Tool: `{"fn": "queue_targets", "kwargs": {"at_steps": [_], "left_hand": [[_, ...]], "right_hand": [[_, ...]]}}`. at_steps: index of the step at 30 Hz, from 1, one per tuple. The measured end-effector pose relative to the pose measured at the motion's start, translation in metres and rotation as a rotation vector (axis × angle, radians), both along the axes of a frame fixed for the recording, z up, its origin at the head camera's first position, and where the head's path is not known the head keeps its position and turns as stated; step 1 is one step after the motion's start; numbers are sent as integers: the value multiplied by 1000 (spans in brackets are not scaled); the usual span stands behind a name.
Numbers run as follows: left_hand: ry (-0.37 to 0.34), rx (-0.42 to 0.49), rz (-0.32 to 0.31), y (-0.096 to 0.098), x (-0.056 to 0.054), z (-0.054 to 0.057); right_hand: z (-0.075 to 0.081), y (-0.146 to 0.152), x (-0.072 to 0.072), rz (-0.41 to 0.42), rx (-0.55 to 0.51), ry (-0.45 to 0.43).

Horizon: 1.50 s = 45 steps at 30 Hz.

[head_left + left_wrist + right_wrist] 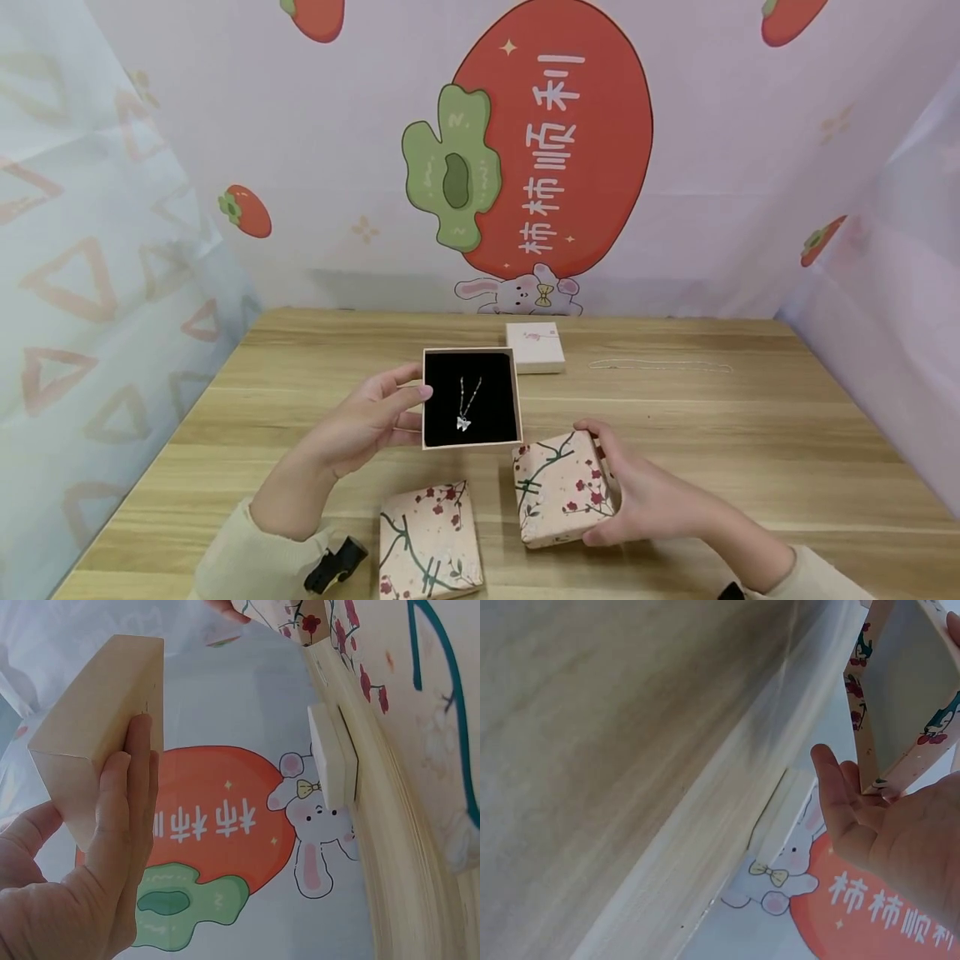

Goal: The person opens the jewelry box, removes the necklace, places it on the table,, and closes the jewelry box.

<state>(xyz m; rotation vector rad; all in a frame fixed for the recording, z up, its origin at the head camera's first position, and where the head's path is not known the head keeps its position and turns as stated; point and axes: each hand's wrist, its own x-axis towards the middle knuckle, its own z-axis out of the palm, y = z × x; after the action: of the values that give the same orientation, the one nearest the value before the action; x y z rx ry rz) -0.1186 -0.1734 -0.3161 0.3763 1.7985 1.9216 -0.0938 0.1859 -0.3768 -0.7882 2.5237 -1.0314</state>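
In the head view my left hand (367,421) grips the left side of a square box base (495,417), tilted so its black padded inside faces me. On the padding lies a silver necklace (463,423) with a small bow- or butterfly-shaped pendant. The left wrist view shows the plain tan outside of the base (97,712). My right hand (645,496) holds a pink box lid (558,492) printed with red blossoms and green branches, just right of and below the base. From the right wrist, the lid's hollow underside (907,682) is visible.
A floral box or lid (431,542) rests on the wooden table near the front. Behind the base stands a small whitish box (536,346). A thin chain (637,361) lies stretched out at the back right. Printed cloth (360,150) hangs behind the table.
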Motion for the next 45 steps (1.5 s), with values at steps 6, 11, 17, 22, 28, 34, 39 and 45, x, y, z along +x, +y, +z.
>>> {"fn": "queue_targets", "kwargs": {"at_steps": [6,11,17,22,28,34,39,45], "left_hand": [[-2,5,-8,0,0,-1],[-18,0,-13,2,-2,-3],[-15,15,-31,3,-2,-4],[-10,34,-41,4,-2,-5],[-11,38,-45,5,-4,-6],[-16,28,-38,6,-4,-5],[-11,19,-46,7,-5,-6],[-6,2,-49,8,-7,-6]], "right_hand": [[-5,-4,5,-14,50,74],[-10,-6,9,-59,161,177],[-12,-7,10,-87,261,203],[-15,-6,10,-88,300,185],[-17,-5,9,-82,339,169],[-16,-5,8,-76,355,121],[-12,-4,8,-70,346,107],[-4,-6,0,-114,218,193]]}}
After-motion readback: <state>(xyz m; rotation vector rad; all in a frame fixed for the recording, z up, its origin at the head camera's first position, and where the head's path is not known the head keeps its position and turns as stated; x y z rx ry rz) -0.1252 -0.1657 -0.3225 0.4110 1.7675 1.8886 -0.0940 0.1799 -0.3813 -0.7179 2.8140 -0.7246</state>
